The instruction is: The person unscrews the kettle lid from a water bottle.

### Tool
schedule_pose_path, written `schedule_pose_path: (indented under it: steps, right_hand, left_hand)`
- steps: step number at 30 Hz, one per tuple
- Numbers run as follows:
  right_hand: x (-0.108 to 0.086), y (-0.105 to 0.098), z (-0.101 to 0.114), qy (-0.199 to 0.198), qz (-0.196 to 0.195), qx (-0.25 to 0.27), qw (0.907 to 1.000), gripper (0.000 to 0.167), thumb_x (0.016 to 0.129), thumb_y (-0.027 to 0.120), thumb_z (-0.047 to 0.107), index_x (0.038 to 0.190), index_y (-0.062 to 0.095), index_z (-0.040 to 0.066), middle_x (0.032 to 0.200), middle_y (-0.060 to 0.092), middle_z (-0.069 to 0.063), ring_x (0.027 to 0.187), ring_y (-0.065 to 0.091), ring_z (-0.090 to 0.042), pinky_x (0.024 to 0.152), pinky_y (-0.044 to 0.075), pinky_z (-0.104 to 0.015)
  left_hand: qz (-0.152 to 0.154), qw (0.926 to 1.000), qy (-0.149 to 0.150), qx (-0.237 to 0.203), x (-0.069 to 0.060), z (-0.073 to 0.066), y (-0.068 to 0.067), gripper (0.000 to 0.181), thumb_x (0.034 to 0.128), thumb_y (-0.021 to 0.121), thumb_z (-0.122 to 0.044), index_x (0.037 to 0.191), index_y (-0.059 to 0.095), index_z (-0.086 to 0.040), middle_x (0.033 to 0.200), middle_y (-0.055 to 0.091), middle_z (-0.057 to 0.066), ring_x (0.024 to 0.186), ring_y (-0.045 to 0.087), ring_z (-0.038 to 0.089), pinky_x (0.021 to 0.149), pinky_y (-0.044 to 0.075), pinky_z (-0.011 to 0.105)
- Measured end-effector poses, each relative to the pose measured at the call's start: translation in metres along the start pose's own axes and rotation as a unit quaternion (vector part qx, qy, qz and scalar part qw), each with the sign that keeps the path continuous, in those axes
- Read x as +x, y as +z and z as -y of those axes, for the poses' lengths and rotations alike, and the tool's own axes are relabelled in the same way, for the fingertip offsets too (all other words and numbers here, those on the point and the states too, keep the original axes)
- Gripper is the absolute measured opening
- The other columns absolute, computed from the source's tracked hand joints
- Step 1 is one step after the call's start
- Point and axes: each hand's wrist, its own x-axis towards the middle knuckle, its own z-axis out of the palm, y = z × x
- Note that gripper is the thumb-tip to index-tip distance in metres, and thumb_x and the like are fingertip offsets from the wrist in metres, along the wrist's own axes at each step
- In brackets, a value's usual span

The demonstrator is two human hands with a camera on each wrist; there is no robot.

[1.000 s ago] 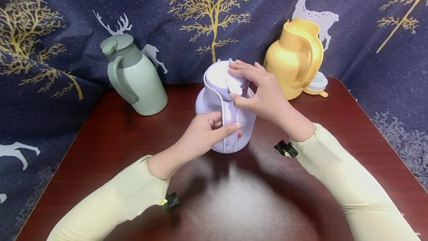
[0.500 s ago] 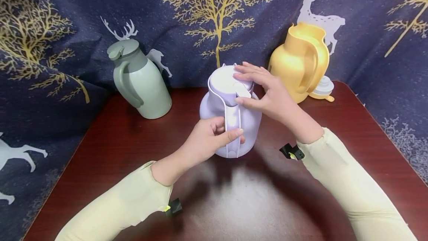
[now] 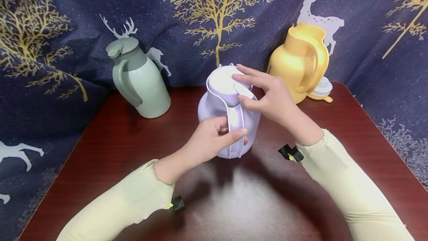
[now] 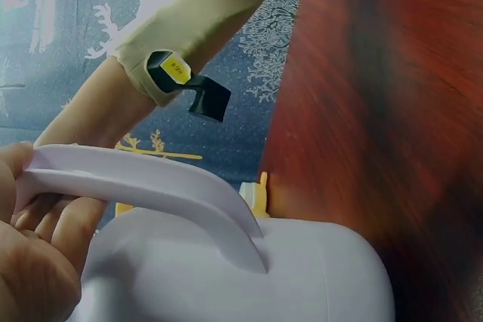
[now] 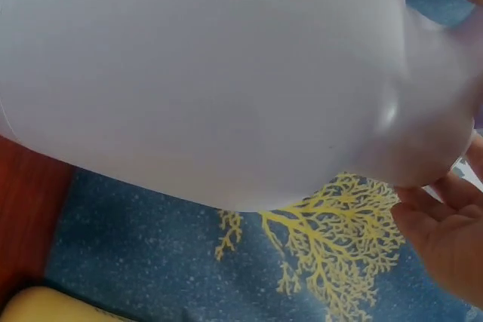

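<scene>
A lilac thermos jug (image 3: 210,109) stands on the table, its handle toward me. My left hand (image 3: 214,137) grips that handle (image 4: 151,179), the thumb lying across its outer side. Over the right edge of the round lid (image 3: 222,79) arches my right hand (image 3: 271,92). Its fingers reach onto the top and its thumb presses beside the pale lever (image 3: 243,90). The lever points to the right of the handle. In the right wrist view the jug's body fills most of the picture, with my right hand (image 5: 445,231) at its neck end.
A green thermos jug (image 3: 147,84) with its lid on stands at the back left. At the back right is a yellow jug (image 3: 291,66) with an open top, a white and yellow lid (image 3: 322,88) beside it. A dark blue patterned cloth (image 3: 187,44) hangs behind the table (image 3: 133,140).
The lid's lever has swung slightly to the right of the handle under my right hand. The handle has shifted a little to the right. Both hands keep their places on the jug.
</scene>
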Motion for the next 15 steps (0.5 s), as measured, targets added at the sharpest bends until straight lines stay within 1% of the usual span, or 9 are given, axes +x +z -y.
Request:
schedule_pose_path:
  steps: [2,5,6,8,12,13,14,15]
  right_hand:
    - [0.001,-0.001,-0.002,-0.001,0.008,0.017,0.9998,0.045,0.082,0.075,0.002,0.127,0.072,0.005,0.144,0.064,-0.012,0.136,0.06,-0.029,0.106,0.038,-0.005]
    - [0.002,-0.002,-0.008,-0.003,0.022,0.045,0.9987,0.045,0.082,0.073,-0.001,0.127,0.072,0.003,0.144,0.063,-0.013,0.137,0.058,-0.028,0.108,0.038,-0.006]
    - [0.003,-0.003,-0.009,-0.004,0.028,0.056,0.998,0.044,0.083,0.073,-0.001,0.126,0.072,0.003,0.144,0.063,-0.013,0.138,0.058,-0.026,0.109,0.038,-0.007]
    - [0.006,-0.006,-0.013,-0.01,0.046,0.078,0.9959,0.043,0.083,0.072,-0.001,0.126,0.071,0.001,0.144,0.062,-0.015,0.138,0.058,-0.017,0.108,0.039,-0.008]
    - [0.014,-0.015,-0.022,-0.011,0.102,0.135,0.9855,0.044,0.084,0.068,-0.004,0.128,0.067,-0.005,0.148,0.057,-0.021,0.136,0.053,0.005,0.105,0.042,-0.008]
    - [0.016,-0.017,-0.024,-0.009,0.117,0.145,0.9825,0.045,0.085,0.067,-0.006,0.13,0.066,-0.006,0.15,0.055,-0.021,0.136,0.051,0.008,0.105,0.042,-0.008]
    - [0.018,-0.019,-0.025,-0.001,0.13,0.154,0.9795,0.046,0.085,0.066,-0.007,0.131,0.064,-0.007,0.152,0.053,-0.021,0.138,0.049,0.006,0.106,0.042,-0.009]
    - [0.018,-0.021,-0.025,0.007,0.14,0.152,0.9784,0.047,0.086,0.066,-0.006,0.133,0.064,-0.006,0.154,0.052,-0.02,0.141,0.048,0.003,0.107,0.041,-0.008]
  left_hand:
    - [0.001,1.0,-0.001,0.001,-0.001,0.001,-0.001,0.022,0.0977,0.07,-0.024,0.111,0.074,-0.007,0.096,0.081,0.009,0.087,0.071,0.007,0.08,0.056,0.025]
    - [0.004,1.0,0.001,-0.003,-0.002,0.002,-0.002,0.022,0.0977,0.069,-0.022,0.11,0.073,-0.005,0.096,0.081,0.01,0.084,0.071,0.006,0.079,0.057,0.025]
    - [0.004,1.0,0.003,-0.005,-0.002,0.003,-0.002,0.022,0.0977,0.069,-0.022,0.11,0.073,-0.005,0.096,0.081,0.011,0.084,0.071,0.006,0.079,0.057,0.025]
    - [0.005,0.9999,0.006,-0.01,-0.002,0.003,-0.003,0.021,0.0979,0.069,-0.021,0.109,0.073,-0.004,0.095,0.08,0.011,0.082,0.07,0.005,0.079,0.057,0.025]
    - [0.005,0.9999,0.011,-0.01,-0.001,0.003,-0.002,0.02,0.0977,0.069,-0.022,0.106,0.074,-0.004,0.093,0.08,0.01,0.08,0.069,0.002,0.077,0.057,0.024]
    - [0.005,0.9999,0.01,-0.008,-0.001,0.003,-0.002,0.02,0.0977,0.069,-0.022,0.106,0.075,-0.005,0.093,0.08,0.01,0.08,0.068,0.002,0.076,0.056,0.023]
    - [0.005,0.9999,0.009,-0.008,-0.001,0.003,-0.002,0.02,0.0975,0.069,-0.022,0.106,0.075,-0.005,0.093,0.08,0.01,0.08,0.068,0.002,0.076,0.056,0.023]
    - [0.004,0.9999,0.008,-0.008,0.0,0.003,-0.001,0.019,0.0974,0.07,-0.022,0.105,0.075,-0.005,0.093,0.08,0.01,0.08,0.068,0.002,0.076,0.056,0.023]
